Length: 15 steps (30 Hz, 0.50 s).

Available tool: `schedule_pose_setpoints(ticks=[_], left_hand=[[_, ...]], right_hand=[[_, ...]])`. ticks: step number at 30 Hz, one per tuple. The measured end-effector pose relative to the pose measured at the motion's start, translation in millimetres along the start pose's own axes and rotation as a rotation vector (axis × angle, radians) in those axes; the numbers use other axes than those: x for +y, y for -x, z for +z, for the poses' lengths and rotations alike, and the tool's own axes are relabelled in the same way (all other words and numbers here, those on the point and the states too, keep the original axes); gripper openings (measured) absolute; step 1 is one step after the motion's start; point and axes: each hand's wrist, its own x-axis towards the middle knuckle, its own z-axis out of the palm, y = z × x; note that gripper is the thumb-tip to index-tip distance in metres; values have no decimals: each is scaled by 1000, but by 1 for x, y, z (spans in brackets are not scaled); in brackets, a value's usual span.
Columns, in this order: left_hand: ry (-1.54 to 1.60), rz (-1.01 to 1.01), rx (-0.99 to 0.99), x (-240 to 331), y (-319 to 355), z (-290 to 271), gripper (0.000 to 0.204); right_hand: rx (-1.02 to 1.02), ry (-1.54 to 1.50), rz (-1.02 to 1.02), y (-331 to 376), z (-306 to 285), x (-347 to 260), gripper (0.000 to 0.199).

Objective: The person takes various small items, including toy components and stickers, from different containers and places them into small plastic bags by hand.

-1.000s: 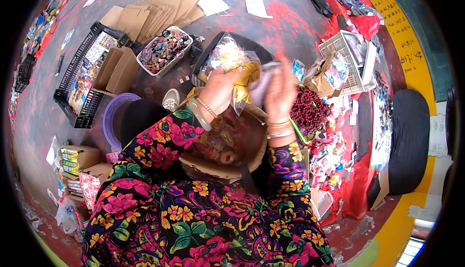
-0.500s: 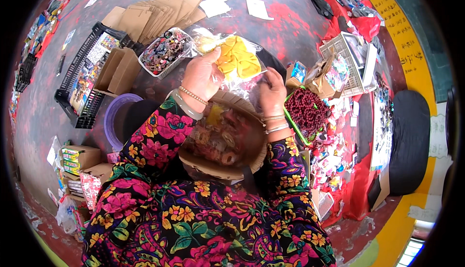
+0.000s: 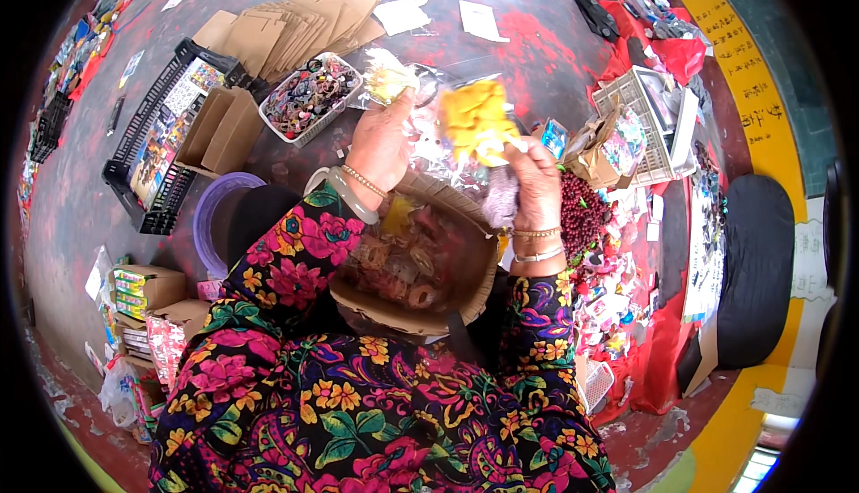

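The left hand [image 3: 380, 142] is pinching a pale bundle [image 3: 388, 77] in clear plastic, while the right hand [image 3: 539, 184] is gripping a yellow cloth [image 3: 479, 120] by its lower edge, holding it up beyond the far edge of the carton [image 3: 389, 316]. A lilac cloth [image 3: 500, 201] is hanging beside the right palm, its hold unclear, and red beads [image 3: 582, 216] are lying just right of that hand.
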Motion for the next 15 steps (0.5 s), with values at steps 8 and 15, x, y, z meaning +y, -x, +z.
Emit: schedule_pose_setpoints(ticks=[8, 15], left_hand=[[-49, -226, -166, -22, 19, 12, 29], [13, -205, -99, -31, 26, 26, 30]], right_hand=[[-20, 1690, -1131, 12, 24, -8, 20], [-210, 1702, -982, 18, 34, 8, 23]])
